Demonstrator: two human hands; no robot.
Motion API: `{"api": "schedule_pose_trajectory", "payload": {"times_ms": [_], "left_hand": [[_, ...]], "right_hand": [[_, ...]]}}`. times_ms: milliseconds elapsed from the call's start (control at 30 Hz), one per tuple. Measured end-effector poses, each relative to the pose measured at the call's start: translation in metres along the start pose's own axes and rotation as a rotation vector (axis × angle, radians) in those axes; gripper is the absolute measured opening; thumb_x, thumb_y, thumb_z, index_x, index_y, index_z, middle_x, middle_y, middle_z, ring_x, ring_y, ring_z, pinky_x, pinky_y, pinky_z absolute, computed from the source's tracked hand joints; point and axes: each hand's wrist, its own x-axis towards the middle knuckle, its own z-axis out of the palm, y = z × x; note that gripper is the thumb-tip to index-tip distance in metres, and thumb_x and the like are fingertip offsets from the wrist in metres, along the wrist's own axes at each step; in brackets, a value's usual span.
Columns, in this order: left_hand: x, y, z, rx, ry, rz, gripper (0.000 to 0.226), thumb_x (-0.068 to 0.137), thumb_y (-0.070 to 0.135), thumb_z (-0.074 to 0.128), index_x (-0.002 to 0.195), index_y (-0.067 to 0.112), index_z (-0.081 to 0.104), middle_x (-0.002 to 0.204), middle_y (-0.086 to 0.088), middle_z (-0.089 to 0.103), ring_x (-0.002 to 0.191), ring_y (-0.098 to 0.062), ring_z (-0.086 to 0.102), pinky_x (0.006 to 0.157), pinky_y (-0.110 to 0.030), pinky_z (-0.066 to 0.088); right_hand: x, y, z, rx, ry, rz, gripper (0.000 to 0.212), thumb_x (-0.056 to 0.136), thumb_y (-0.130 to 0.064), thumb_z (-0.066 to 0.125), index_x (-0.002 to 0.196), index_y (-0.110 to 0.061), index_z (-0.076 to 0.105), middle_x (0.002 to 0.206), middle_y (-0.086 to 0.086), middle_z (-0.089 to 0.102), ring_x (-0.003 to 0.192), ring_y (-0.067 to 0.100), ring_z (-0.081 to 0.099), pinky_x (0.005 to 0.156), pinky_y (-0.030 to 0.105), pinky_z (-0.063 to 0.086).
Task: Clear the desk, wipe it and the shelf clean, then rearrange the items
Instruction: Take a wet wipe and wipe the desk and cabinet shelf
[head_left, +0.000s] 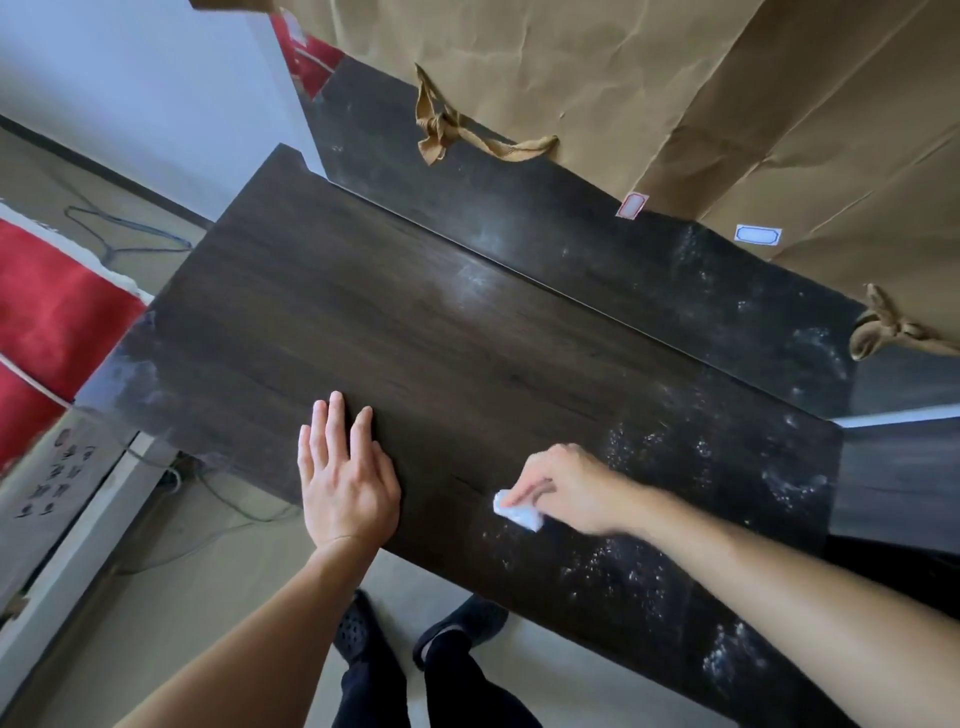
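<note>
**One wipe (517, 512) on one desk (415, 338)**

Two shoes (358, 629) stand nearest. On the desktop the left hand (345, 473) lies flat, fingers straight. To its right, the right hand (566, 488) pinches the white wipe against the wood. Farther: one dusty shelf (597, 249), two labels (630, 206).

desk (415, 332): dark wood-grain, dull sheen, dust-speckled | bags (675, 78): creased brown paper | wipe (519, 512): white, crumpled
</note>
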Motion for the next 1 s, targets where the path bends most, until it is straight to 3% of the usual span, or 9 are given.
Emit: {"api": "schedule_pose_trajectory", "payload": {"times_ms": [133, 200, 333, 500, 567, 633, 767, 900, 1000], "left_hand": [[0.0, -0.002, 0.002, -0.003, 0.011, 0.003, 0.041, 0.09, 0.018, 0.039, 0.125, 0.005, 0.054, 0.147, -0.02, 0.038, 0.139, -0.036, 0.027, 0.116, -0.048, 0.019], [0.0, -0.002, 0.002, -0.004, 0.015, 0.015, 0.041, 0.09, 0.019, 0.038, 0.126, 0.005, 0.054, 0.146, -0.02, 0.038, 0.139, -0.036, 0.028, 0.116, -0.048, 0.019], [-0.001, -0.003, 0.002, -0.007, 0.021, 0.025, 0.041, 0.091, 0.019, 0.038, 0.126, 0.004, 0.054, 0.146, -0.02, 0.038, 0.139, -0.036, 0.028, 0.116, -0.047, 0.018], [-0.001, -0.004, 0.001, -0.016, 0.003, 0.026, 0.042, 0.091, 0.019, 0.037, 0.126, 0.004, 0.053, 0.146, -0.021, 0.038, 0.139, -0.036, 0.027, 0.116, -0.048, 0.018], [-0.002, -0.004, 0.002, -0.017, 0.007, 0.028, 0.042, 0.091, 0.019, 0.037, 0.126, 0.004, 0.053, 0.146, -0.021, 0.038, 0.139, -0.036, 0.028, 0.116, -0.048, 0.018], [-0.002, -0.004, 0.002, -0.017, 0.001, 0.026, 0.041, 0.091, 0.018, 0.038, 0.126, 0.004, 0.053, 0.146, -0.022, 0.038, 0.139, -0.036, 0.028, 0.116, -0.047, 0.017], [-0.002, -0.005, 0.003, -0.026, -0.004, 0.023, 0.04, 0.09, 0.017, 0.04, 0.126, 0.005, 0.053, 0.146, -0.021, 0.038, 0.139, -0.036, 0.028, 0.117, -0.046, 0.016], [-0.001, -0.006, 0.004, -0.03, -0.034, 0.042, 0.041, 0.091, 0.017, 0.04, 0.129, 0.006, 0.051, 0.148, -0.021, 0.035, 0.14, -0.036, 0.026, 0.117, -0.045, 0.013], [-0.003, -0.009, 0.003, -0.046, -0.065, 0.045, 0.039, 0.093, 0.015, 0.043, 0.13, 0.005, 0.049, 0.149, -0.021, 0.033, 0.141, -0.036, 0.023, 0.118, -0.046, 0.012]], "right_hand": [[0.051, 0.014, -0.057, 0.031, 0.652, 0.157, 0.03, 0.081, 0.001, 0.056, 0.099, -0.016, 0.074, 0.102, 0.009, 0.067, 0.096, 0.028, 0.061, 0.084, 0.031, 0.045], [0.067, 0.02, -0.059, -0.078, 0.832, 0.289, 0.035, 0.082, 0.003, 0.052, 0.103, -0.017, 0.071, 0.103, 0.015, 0.061, 0.098, 0.034, 0.055, 0.084, 0.034, 0.041], [0.051, 0.0, -0.003, -0.268, 0.788, 0.052, 0.039, 0.065, 0.012, 0.054, 0.086, -0.02, 0.065, 0.078, 0.003, 0.049, 0.074, 0.023, 0.043, 0.064, 0.038, 0.043], [-0.038, -0.014, 0.091, -0.129, 0.504, -0.18, 0.026, 0.081, -0.004, 0.051, 0.089, -0.017, 0.073, 0.08, -0.001, 0.058, 0.076, 0.019, 0.052, 0.061, 0.025, 0.047], [-0.043, -0.012, 0.075, -0.066, 0.462, -0.101, 0.033, 0.079, -0.014, 0.042, 0.084, -0.019, 0.074, 0.078, 0.004, 0.062, 0.074, 0.023, 0.055, 0.063, 0.029, 0.048], [-0.03, 0.0, 0.041, -0.078, 0.594, 0.043, 0.03, 0.075, -0.003, 0.048, 0.082, -0.017, 0.072, 0.081, 0.009, 0.062, 0.076, 0.029, 0.056, 0.064, 0.034, 0.046], [-0.001, 0.029, -0.009, -0.359, 0.771, 0.308, 0.028, 0.066, 0.009, 0.061, 0.076, -0.017, 0.067, 0.086, 0.005, 0.06, 0.087, 0.032, 0.051, 0.068, 0.03, 0.029], [0.0, 0.016, 0.013, -0.555, 0.777, 0.323, 0.025, 0.073, -0.004, 0.061, 0.092, -0.013, 0.073, 0.103, 0.006, 0.067, 0.103, 0.031, 0.052, 0.085, 0.039, 0.039], [-0.023, 0.002, 0.054, -0.496, 0.717, 0.249, 0.023, 0.079, -0.002, 0.057, 0.096, -0.006, 0.072, 0.106, 0.005, 0.066, 0.098, 0.029, 0.057, 0.076, 0.037, 0.052]]}}
